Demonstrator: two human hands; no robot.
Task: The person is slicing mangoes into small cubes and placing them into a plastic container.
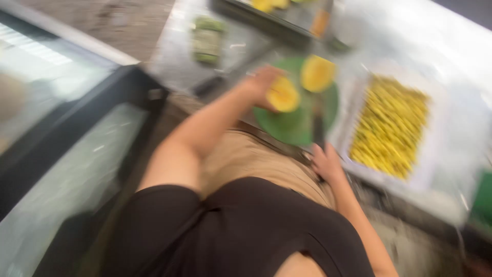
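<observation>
Left hand (261, 84) outstretched, fingers curled; right hand (325, 163) near waist, grip closed.
</observation>
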